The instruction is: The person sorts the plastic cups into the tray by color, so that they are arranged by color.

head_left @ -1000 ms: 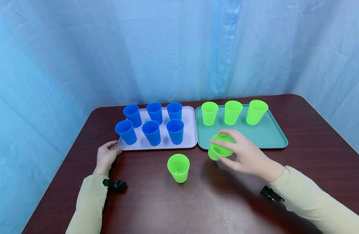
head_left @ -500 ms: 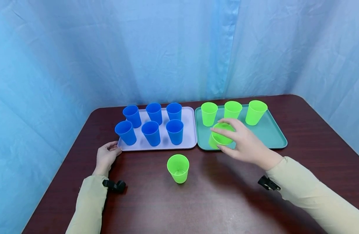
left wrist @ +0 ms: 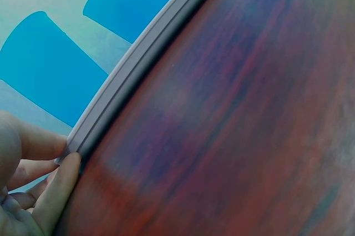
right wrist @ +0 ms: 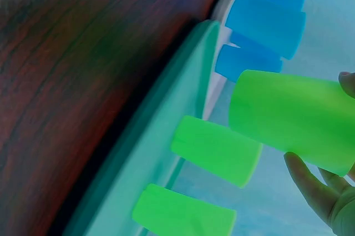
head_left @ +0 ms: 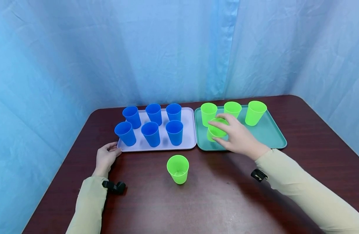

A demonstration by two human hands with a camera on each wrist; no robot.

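Hard to see: the right hand covers most of the lime-green plastic cup it grips, so whether the cup base touches the teal rectangular plastic tray cannot be told. The right wrist view shows the cup with air under it, fingers curled round the rim end — wall mostly blurred. The left wrist view is smeared; only fingertips and a tray edge read.

Right hand: clamped on the cup from above, over the near-left part of the teal tray. Three more lime-green cups stand along the far edge of that tray; the middle one is partly hidden by the hand.

Left hand: fingers relaxed, tips touching the near-left corner of the lilac rectangular plastic tray, which lies just left of the teal tray and carries six blue plastic cups.

One loose lime-green cup stands upright on the dark wood table, near and left of the teal tray — apart from both hands.
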